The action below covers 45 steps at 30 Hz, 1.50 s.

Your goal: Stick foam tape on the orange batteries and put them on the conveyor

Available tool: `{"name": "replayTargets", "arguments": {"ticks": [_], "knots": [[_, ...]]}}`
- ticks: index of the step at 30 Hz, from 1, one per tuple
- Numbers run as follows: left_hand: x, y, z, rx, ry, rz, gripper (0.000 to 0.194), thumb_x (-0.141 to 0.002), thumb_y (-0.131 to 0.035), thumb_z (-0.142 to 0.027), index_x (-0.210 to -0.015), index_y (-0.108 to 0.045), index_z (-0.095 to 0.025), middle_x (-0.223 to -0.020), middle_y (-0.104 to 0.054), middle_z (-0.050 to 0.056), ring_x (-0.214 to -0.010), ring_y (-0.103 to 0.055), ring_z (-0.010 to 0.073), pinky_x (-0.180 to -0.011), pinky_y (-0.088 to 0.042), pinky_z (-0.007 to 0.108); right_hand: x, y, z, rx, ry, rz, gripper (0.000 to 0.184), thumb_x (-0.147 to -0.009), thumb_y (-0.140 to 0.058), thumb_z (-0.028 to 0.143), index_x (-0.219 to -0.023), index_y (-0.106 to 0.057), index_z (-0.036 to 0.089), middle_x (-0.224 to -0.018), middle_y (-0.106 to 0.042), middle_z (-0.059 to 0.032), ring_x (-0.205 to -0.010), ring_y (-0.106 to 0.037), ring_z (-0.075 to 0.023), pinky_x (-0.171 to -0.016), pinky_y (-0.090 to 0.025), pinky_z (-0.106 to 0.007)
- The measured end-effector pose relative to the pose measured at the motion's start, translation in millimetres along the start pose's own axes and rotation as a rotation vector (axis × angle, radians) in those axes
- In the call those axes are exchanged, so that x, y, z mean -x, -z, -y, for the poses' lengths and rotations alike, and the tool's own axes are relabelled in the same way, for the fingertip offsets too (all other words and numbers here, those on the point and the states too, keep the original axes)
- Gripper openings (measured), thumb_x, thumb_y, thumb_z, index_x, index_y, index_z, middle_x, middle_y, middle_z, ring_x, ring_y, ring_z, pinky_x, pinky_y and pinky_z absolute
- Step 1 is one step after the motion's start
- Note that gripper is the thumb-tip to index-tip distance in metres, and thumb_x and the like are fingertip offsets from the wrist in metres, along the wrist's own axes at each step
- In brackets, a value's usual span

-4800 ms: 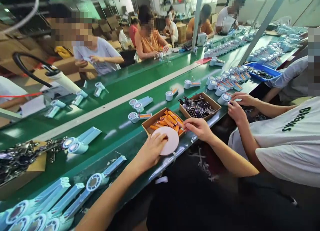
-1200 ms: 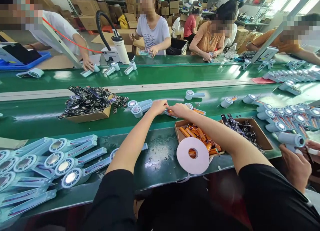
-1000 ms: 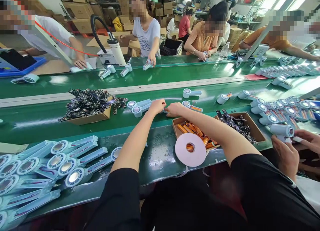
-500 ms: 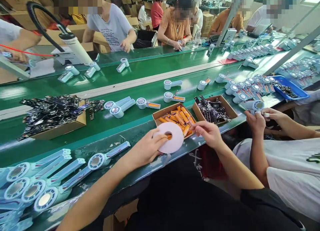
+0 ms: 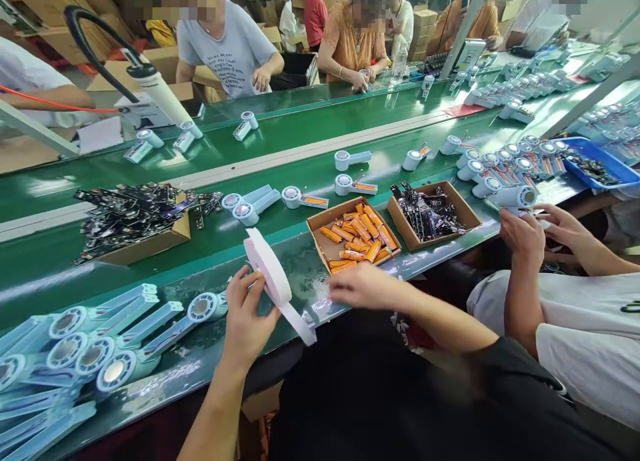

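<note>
My left hand [image 5: 249, 314] grips a roll of white tape [image 5: 270, 266], held tilted nearly on edge above the bench edge. A loose tape end [image 5: 300, 324] hangs from the bottom of the roll toward me. My right hand [image 5: 367, 289] is apart from the roll, just in front of a small cardboard box [image 5: 320, 244]. Motion smears its fingertips, so whether they hold anything is unclear. Inside that box lie several orange wrapped battery cells [image 5: 361, 231].
Light-blue fan bodies with handles [image 5: 115, 371] lie piled at left; others stand on the green conveyor [image 5: 200, 188]. Boxes of black circuit boards [image 5: 135, 214] and dark parts [image 5: 433, 214] flank the batteries. At right, a co-worker's hands [image 5: 525, 238] hold a fan body.
My left hand has drawn the tape roll left, away from the battery box, and turned it from face-on to nearly edge-on. My right hand has moved left and toward me from the box's right side.
</note>
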State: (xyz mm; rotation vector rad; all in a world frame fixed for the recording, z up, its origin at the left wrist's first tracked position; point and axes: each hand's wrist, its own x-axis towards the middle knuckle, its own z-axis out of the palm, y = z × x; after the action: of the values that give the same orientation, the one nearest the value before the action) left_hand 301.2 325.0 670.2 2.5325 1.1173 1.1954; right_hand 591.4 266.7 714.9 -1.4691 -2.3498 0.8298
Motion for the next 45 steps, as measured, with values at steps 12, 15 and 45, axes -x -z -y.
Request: {"name": "replayTargets", "arguments": {"ticks": [12, 15, 45], "knots": [[1.3, -11.7, -30.7, -0.065, -0.118, 0.122, 0.058, -0.082, -0.065, -0.002, -0.135, -0.06, -0.026, -0.125, -0.063, 0.012, -0.142, -0.045, 0.0403, -0.111, -0.05, 0.063, -6.3, 35.5, -49.6, -0.805, -0.066, -0.804, 0.036, -0.09, -0.076, 0.042, -0.12, -0.074, 0.023, -0.12, -0.079, -0.0078, -0.111, -0.074, -0.0234, -0.103, -0.059, -0.043], [-2.7, -8.8, -36.8, -0.115, -0.172, 0.17, 0.061, -0.081, -0.063, 0.001, -0.136, -0.062, -0.024, -0.122, -0.064, 0.013, -0.141, -0.043, 0.0409, -0.112, -0.048, 0.064, 8.3, 37.8, -35.9, -0.987, -0.016, -0.793, 0.041, -0.084, -0.084, 0.043, -0.119, -0.075, 0.023, -0.113, -0.081, -0.0071, -0.107, -0.077, -0.0226, -0.101, -0.062, -0.042], [-0.6, -12.6, -60.7, -0.121, -0.222, 0.185, 0.064, -0.081, -0.061, 0.006, -0.135, -0.067, -0.027, -0.119, -0.068, 0.011, -0.134, -0.047, 0.0376, -0.112, -0.047, 0.058, 29.3, 2.1, -15.2, -1.163, 0.015, -0.495, 0.039, -0.095, -0.074, 0.04, -0.131, -0.063, 0.028, -0.146, -0.064, -0.0079, -0.121, -0.069, -0.0207, -0.101, -0.059, -0.035]]}}
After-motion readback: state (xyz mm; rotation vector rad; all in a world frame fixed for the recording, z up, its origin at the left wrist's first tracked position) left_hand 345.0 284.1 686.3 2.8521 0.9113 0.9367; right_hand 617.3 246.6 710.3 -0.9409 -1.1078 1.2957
